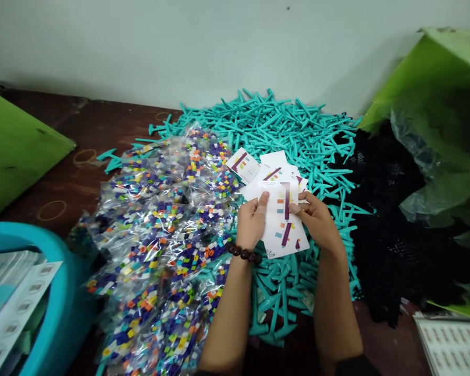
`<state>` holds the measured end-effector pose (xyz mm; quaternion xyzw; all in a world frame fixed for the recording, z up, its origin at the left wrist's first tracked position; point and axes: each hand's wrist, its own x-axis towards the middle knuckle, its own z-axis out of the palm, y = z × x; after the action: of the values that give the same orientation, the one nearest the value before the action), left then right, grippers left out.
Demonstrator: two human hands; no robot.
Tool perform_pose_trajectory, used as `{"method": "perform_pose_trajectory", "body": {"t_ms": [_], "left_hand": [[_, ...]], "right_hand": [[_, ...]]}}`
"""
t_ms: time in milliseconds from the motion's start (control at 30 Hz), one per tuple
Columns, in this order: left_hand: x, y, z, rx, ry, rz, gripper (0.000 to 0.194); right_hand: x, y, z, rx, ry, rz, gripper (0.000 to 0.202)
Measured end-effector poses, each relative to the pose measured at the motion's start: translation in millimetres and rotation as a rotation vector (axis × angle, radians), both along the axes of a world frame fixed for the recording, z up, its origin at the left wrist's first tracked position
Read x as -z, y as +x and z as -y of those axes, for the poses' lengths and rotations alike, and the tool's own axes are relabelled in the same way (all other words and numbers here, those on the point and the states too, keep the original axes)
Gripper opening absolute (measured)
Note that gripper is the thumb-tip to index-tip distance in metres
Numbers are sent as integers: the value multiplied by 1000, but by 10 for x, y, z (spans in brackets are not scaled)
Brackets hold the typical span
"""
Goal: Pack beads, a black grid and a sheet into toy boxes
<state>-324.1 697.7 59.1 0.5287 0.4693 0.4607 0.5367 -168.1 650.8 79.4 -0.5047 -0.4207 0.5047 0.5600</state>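
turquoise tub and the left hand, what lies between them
In the head view, mainly a heap of clear plastic bags filled with small coloured pieces lies between the turquoise tub and the left hand.

Left hand [251, 223] and right hand [320, 223] on white cards [272, 219]

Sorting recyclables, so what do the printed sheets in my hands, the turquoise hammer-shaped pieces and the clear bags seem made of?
Printed sheets: probably paper or thin card, matte white with flat printing. Turquoise hammer-shaped pieces: likely moulded plastic, evenly coloured, slightly shiny. Clear bags: apparently plastic film, glossy, see-through, wrinkled.
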Motion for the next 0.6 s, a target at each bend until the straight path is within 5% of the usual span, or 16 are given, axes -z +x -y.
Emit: {"method": "perform_pose_trajectory", "body": {"t_ms": [167,367,600], "left_hand": [[-69,29,26,155,-28,158,54],[-71,25,30,-9,155,-110,53],[-58,21,19,53,124,-99,47]], "right_hand": [[28,16,-32,181,40,-2,45],[51,-3,-73,243,117,97,38],[33,17,-108,304,150,-5,38]]}}
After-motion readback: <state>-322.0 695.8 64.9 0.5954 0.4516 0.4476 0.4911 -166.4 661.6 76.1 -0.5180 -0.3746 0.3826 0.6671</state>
